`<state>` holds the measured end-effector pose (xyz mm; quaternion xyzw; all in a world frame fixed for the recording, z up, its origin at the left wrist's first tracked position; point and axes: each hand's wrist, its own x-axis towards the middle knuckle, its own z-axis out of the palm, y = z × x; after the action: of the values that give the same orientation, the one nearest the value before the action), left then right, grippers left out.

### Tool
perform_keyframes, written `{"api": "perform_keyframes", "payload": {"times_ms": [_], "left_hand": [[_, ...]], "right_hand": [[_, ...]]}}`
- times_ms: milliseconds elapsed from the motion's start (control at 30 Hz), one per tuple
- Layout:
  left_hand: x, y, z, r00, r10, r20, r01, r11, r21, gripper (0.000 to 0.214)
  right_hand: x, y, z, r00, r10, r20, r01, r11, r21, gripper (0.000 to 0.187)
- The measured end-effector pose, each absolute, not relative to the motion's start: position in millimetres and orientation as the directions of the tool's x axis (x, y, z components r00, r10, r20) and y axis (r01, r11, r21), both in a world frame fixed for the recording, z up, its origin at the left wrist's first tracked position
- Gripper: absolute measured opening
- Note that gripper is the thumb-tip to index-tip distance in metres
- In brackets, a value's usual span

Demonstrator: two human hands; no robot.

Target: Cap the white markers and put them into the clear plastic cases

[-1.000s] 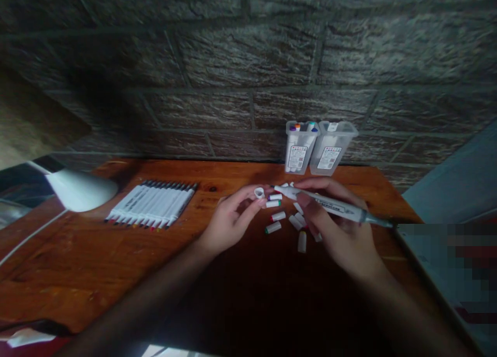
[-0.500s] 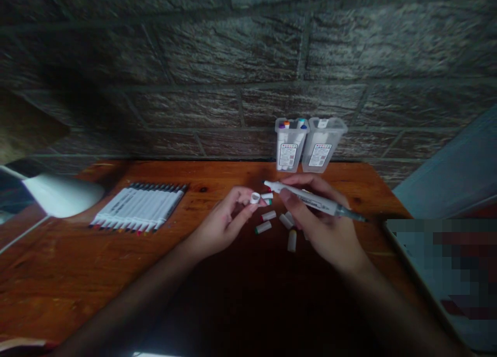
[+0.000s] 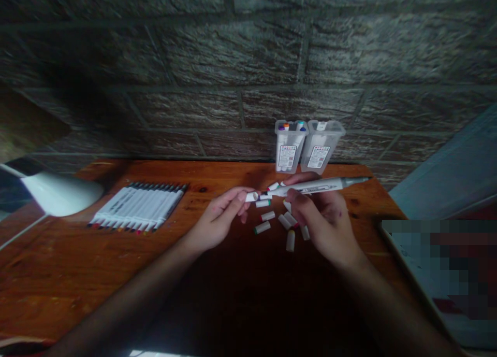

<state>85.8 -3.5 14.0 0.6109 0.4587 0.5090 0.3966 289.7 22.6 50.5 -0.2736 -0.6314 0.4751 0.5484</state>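
Note:
My left hand (image 3: pixel 219 217) pinches a white marker cap (image 3: pixel 251 197), its open end facing right. Across from it, my right hand (image 3: pixel 328 219) grips a white marker (image 3: pixel 322 185) with a grey end and a dark tip pointing right. The marker's other tip, uncapped and dark, points at the cap's mouth with a small gap between them. Below and between the hands, several loose white caps with coloured ends, such as this yellow-ended cap (image 3: pixel 290 241), lie scattered on the wooden table (image 3: pixel 155 274). My right fingers hide part of this group.
A row of white markers (image 3: pixel 137 206) lies side by side at the left, near a white lamp (image 3: pixel 64 194). Two clear plastic cases (image 3: pixel 324 150) stand against the brick wall (image 3: pixel 217 103); the left one holds several markers. A blurred-out panel leans at the right edge.
My right hand has levelled the marker and brought its bare tip in line with the cap. My left hand has turned the cap so its opening faces right.

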Motion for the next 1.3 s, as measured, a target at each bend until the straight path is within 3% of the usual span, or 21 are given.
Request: {"api": "perform_keyframes", "payload": {"times_ms": [267,533,800,933,1033,1300], "left_hand": [[90.0,-3.4,15.0,0.088,0.966,0.242,0.091,-0.249,0.964,0.036],[87.8,-5.2,13.9,0.094,0.954,0.285,0.213,-0.299,0.930,0.038],[84.9,-7.7,9.1,0.132,0.943,0.305,0.341,-0.332,0.879,0.033],[87.6,-8.4,15.3,0.061,0.947,0.314,0.297,-0.318,0.900,0.040],[87.3,-8.0,20.1,0.041,0.952,0.304,0.222,-0.305,0.926,0.043],[85.9,-8.3,22.0,0.073,0.953,0.294,0.183,-0.303,0.935,0.041]], "right_hand": [[286.7,20.0,45.4,-0.241,0.847,0.473,-0.102,0.463,-0.881,0.005],[287.3,17.4,44.7,-0.337,0.780,0.528,0.035,0.571,-0.820,0.008],[287.2,17.7,45.4,-0.444,0.617,0.650,0.175,0.771,-0.612,0.012],[300.9,33.1,43.8,-0.327,0.598,0.732,0.355,0.796,-0.491,0.014],[308.1,43.6,42.1,-0.232,0.616,0.753,0.412,0.763,-0.498,0.010],[295.1,29.3,39.9,-0.270,0.643,0.717,0.336,0.761,-0.556,0.012]]}}
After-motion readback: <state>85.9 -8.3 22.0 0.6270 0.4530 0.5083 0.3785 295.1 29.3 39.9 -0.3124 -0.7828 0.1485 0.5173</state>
